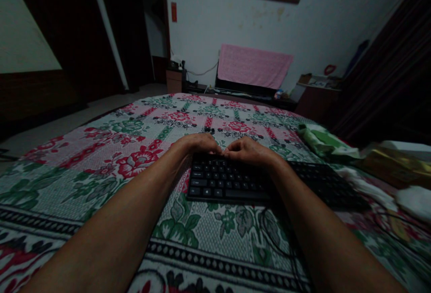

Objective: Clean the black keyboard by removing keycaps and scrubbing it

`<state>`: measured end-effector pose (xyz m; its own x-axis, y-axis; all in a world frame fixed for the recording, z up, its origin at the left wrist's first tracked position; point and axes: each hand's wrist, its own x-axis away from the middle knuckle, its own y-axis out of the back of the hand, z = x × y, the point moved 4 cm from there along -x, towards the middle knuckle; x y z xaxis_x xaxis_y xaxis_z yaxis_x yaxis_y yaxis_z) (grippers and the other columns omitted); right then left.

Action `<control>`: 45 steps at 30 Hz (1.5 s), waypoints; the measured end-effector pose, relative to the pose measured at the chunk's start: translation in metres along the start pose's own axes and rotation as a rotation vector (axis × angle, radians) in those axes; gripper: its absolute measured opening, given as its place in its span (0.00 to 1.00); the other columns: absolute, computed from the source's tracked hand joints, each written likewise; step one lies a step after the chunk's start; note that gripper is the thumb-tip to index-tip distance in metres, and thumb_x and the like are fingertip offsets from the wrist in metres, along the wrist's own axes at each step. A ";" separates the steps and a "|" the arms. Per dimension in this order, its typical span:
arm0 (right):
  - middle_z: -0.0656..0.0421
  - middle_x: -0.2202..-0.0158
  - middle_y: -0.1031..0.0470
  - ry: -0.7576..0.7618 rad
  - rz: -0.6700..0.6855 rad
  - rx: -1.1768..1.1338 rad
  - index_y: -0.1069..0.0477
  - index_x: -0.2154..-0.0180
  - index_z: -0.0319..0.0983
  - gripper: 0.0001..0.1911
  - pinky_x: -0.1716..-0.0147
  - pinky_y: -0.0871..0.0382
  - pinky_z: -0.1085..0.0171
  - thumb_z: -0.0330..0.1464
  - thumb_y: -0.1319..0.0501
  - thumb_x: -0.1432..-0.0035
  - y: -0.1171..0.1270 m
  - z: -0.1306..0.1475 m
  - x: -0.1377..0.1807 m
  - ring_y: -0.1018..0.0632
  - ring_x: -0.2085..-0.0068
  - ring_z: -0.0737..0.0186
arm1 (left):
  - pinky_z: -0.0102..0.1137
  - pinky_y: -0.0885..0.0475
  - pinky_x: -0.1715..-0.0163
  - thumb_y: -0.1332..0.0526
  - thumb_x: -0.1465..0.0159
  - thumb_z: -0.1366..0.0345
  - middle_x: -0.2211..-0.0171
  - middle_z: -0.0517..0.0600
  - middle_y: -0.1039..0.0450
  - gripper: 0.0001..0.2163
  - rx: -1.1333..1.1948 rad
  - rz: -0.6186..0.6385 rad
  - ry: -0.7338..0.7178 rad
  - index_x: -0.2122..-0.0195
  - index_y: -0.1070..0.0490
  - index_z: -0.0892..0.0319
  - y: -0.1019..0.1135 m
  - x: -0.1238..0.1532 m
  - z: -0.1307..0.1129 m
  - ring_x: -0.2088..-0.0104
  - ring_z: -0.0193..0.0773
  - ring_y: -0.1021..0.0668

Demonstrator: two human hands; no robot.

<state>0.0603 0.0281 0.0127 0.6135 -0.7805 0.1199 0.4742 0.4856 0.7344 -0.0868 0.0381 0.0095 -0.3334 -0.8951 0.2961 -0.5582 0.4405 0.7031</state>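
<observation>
A black keyboard (218, 181) lies on the flowered bedspread (215, 221), its right part partly covered by my right forearm. At the keyboard's far edge, my left hand (204, 142) is closed, with its fingertips bent down and in. My right hand (247, 150) meets it from the other side, thumb and fingers pinched together. The fingertips of both hands almost touch. Anything between them is too small and dark to make out. A thin black cable (269, 237) curls on the bedspread in front of the keyboard, partly behind my right forearm.
To the right lie a green and white packet (325, 142), crumpled white cloth (368, 187) and a gold-coloured box (397, 165). Beyond the bed, a pink towel (254, 66) hangs over a dark screen-like object. A small cabinet (175, 80) stands at the back left.
</observation>
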 end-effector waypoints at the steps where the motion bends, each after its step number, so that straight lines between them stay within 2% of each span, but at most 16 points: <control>1: 0.61 0.78 0.32 -0.002 0.003 -0.006 0.25 0.68 0.34 0.19 0.80 0.48 0.69 0.44 0.42 0.50 0.000 -0.001 0.000 0.39 0.79 0.72 | 0.29 0.48 0.83 0.39 0.53 0.62 0.87 0.43 0.42 0.11 0.000 0.000 0.000 0.85 0.39 0.60 0.000 0.000 0.000 0.84 0.29 0.41; 7: 0.62 0.78 0.33 -0.015 0.022 -0.020 0.25 0.67 0.35 0.21 0.80 0.49 0.69 0.47 0.42 0.50 0.001 -0.003 0.000 0.40 0.79 0.73 | 0.28 0.45 0.81 0.40 0.53 0.60 0.85 0.44 0.40 0.10 -0.018 0.017 0.013 0.83 0.35 0.61 0.000 0.001 0.000 0.83 0.29 0.39; 12: 0.63 0.80 0.35 -0.040 0.025 -0.039 0.26 0.68 0.35 0.22 0.81 0.51 0.70 0.47 0.42 0.50 0.001 -0.003 0.002 0.42 0.80 0.73 | 0.29 0.46 0.82 0.40 0.53 0.59 0.86 0.43 0.41 0.11 -0.015 0.011 0.019 0.84 0.38 0.60 0.001 0.003 -0.001 0.84 0.29 0.40; 17: 0.64 0.80 0.36 -0.042 0.036 -0.100 0.27 0.69 0.35 0.21 0.81 0.51 0.70 0.47 0.42 0.51 0.000 -0.004 0.002 0.43 0.80 0.74 | 0.28 0.46 0.81 0.38 0.53 0.58 0.85 0.43 0.42 0.13 -0.011 0.013 -0.036 0.85 0.37 0.60 0.000 0.003 -0.002 0.83 0.29 0.40; 31: 0.63 0.77 0.31 0.000 0.046 -0.096 0.26 0.67 0.36 0.18 0.78 0.47 0.70 0.44 0.41 0.50 0.001 -0.007 0.003 0.39 0.78 0.73 | 0.29 0.47 0.82 0.37 0.54 0.54 0.85 0.43 0.42 0.15 0.014 0.071 -0.025 0.84 0.37 0.60 -0.001 -0.003 0.004 0.83 0.29 0.41; 38: 0.62 0.75 0.29 0.053 0.036 -0.062 0.25 0.66 0.36 0.18 0.76 0.44 0.70 0.43 0.41 0.51 -0.001 -0.009 -0.001 0.36 0.76 0.72 | 0.28 0.46 0.81 0.38 0.53 0.56 0.84 0.43 0.42 0.13 0.036 0.089 -0.034 0.82 0.38 0.60 -0.003 -0.005 0.008 0.82 0.29 0.41; 45: 0.62 0.75 0.28 0.043 0.024 -0.022 0.25 0.66 0.35 0.18 0.76 0.44 0.70 0.42 0.41 0.50 -0.001 -0.007 0.000 0.35 0.77 0.72 | 0.28 0.47 0.82 0.38 0.53 0.55 0.84 0.43 0.43 0.13 0.045 0.110 -0.029 0.81 0.36 0.60 -0.003 -0.003 0.007 0.82 0.29 0.41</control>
<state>0.0643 0.0299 0.0079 0.6513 -0.7510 0.1086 0.4725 0.5133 0.7165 -0.0893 0.0396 0.0017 -0.4160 -0.8392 0.3503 -0.5508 0.5390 0.6372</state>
